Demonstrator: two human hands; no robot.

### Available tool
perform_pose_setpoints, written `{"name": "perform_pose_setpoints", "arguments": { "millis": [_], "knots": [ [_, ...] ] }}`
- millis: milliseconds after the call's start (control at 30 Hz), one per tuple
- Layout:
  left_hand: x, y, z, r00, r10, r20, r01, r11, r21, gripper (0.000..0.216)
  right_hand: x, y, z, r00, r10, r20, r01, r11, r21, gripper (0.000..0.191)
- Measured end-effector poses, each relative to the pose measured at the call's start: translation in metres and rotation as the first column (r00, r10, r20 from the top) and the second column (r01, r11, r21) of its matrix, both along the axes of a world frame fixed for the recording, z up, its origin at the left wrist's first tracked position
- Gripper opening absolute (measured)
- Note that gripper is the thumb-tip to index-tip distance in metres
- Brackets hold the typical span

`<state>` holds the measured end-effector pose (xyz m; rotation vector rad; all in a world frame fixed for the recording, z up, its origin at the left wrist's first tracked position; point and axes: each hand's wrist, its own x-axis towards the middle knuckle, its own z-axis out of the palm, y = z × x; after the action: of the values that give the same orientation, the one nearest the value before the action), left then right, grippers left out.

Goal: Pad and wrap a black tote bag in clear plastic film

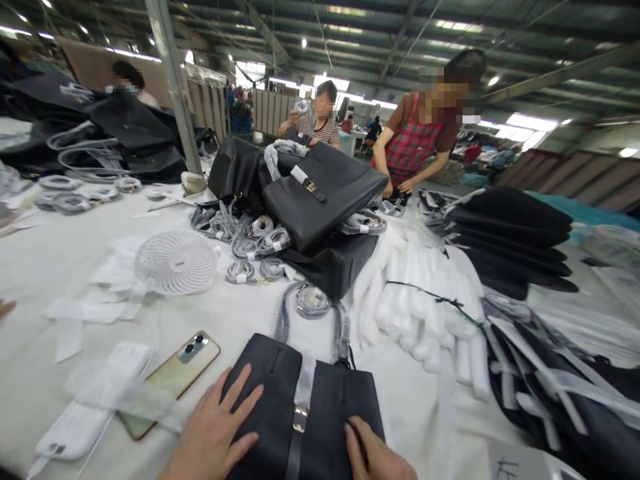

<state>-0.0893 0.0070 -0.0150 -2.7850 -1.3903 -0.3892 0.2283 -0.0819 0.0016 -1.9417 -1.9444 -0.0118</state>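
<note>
Where the white table (60, 260) meets its near edge, a black handbag (327, 393) lies flat with its gold clasp (300, 419) facing up. The left hand (215, 433) presses on the bag's left half, fingers spread and gripping nothing. The right hand (377, 457) rests open on its right half, partly cut off by the frame. A phone (175, 377) lies just left of the bag and a small white fan (176, 262) farther back. More black bags (320, 193) are piled mid-table, with white rolls (420, 300) toward the right edge.

I see a black leather handbag (270, 407) lying flat at the near edge of the white table (60, 267), its gold clasp (300, 419) facing up and its wrapped strap (313, 301) coiled behind.
</note>
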Motion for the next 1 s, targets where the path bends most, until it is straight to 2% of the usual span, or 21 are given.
{"name": "perform_pose_setpoints", "arguments": {
  "millis": [67,167,300,400,467,533,633,700,767,800,867,900,933,1000],
  "knots": [
    [-0.002,-0.004,-0.012,1.0,-0.01,0.0,0.01,1.0,0.008,0.067,0.011,0.027,0.017,0.995,-0.089,-0.048,0.086,0.995,-0.055,0.035],
    [0.0,-0.003,-0.015,1.0,-0.016,0.009,0.016,0.999,0.037,0.067,0.035,0.083,0.032,0.958,-0.285,0.003,0.285,0.955,-0.08,0.042],
    [0.001,0.002,-0.01,0.999,-0.035,0.009,0.034,0.99,0.135,0.065,0.066,0.152,0.02,0.929,-0.357,0.099,0.369,0.914,-0.166,0.053],
    [0.001,0.002,-0.009,1.0,-0.023,0.008,0.021,0.982,0.19,0.064,0.082,0.174,0.006,0.945,-0.326,0.04,0.326,0.917,-0.23,0.048],
    [0.001,0.001,-0.008,1.0,-0.016,0.011,0.014,0.981,0.193,0.064,0.091,0.174,0.006,0.948,-0.319,-0.008,0.308,0.923,-0.231,0.041],
    [0.0,0.0,-0.008,1.0,-0.015,0.014,0.013,0.988,0.156,0.064,0.099,0.165,0.015,0.931,-0.363,-0.045,0.348,0.915,-0.205,0.039],
    [-0.001,-0.001,-0.006,0.999,-0.004,0.033,0.002,0.998,0.07,0.064,0.105,0.139,0.045,0.857,-0.509,-0.08,0.497,0.858,-0.127,0.047],
    [-0.001,-0.002,-0.003,0.998,0.001,0.057,-0.003,1.0,0.029,0.06,0.102,0.119,0.069,0.788,-0.587,-0.187,0.591,0.805,-0.038,0.049],
    [0.001,-0.004,0.003,0.992,0.025,0.12,-0.024,1.0,-0.009,0.051,0.09,0.102,0.088,0.745,-0.573,-0.341,0.613,0.79,0.011,0.045],
    [0.002,-0.005,0.008,0.981,0.057,0.186,-0.051,0.998,-0.04,0.046,0.083,0.096,0.096,0.74,-0.541,-0.401,0.592,0.806,0.005,0.043],
    [0.005,-0.007,0.021,0.907,0.167,0.386,-0.114,0.981,-0.155,0.035,0.065,0.09,0.106,0.763,-0.47,-0.443,0.501,0.864,-0.054,0.039],
    [0.005,-0.006,0.028,0.835,0.239,0.497,-0.123,0.959,-0.254,0.032,0.056,0.089,0.109,0.787,-0.431,-0.442,0.446,0.892,-0.076,0.037],
    [0.004,-0.004,0.036,0.736,0.323,0.595,-0.105,0.922,-0.372,0.031,0.048,0.09,0.111,0.815,-0.378,-0.438,0.384,0.92,-0.079,0.035],
    [-0.004,0.003,0.049,0.489,0.524,0.697,0.02,0.792,-0.61,0.04,0.031,0.095,0.115,0.886,-0.202,-0.417,0.2,0.979,-0.049,0.028]
  ]
}}
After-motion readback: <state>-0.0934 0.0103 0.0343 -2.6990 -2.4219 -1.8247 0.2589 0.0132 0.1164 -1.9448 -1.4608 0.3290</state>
